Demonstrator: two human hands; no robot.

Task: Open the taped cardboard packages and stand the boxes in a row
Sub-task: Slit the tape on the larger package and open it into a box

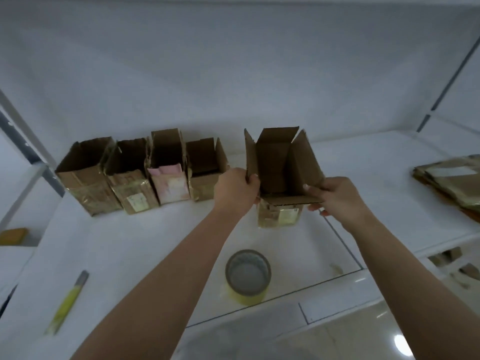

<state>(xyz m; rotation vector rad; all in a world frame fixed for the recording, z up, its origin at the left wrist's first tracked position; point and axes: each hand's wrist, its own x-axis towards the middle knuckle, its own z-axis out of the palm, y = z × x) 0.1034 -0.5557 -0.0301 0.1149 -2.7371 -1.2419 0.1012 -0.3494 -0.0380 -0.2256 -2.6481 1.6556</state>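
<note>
An opened cardboard box [279, 165] stands on the white floor with its flaps up. My left hand [235, 189] pinches its left flap. My right hand [335, 196] holds its near flap at the right corner. To its left, several opened boxes stand side by side in a row against the wall, from the leftmost box [85, 183] to the one nearest my hands [205, 175]. A small gap separates the held box from that row.
A roll of yellowish tape [248, 278] stands on the floor close in front of me. A yellow utility knife [68, 301] lies at the left. Flattened taped packages [452, 183] are stacked at the right. A metal shelf frame [23, 149] rises at the left.
</note>
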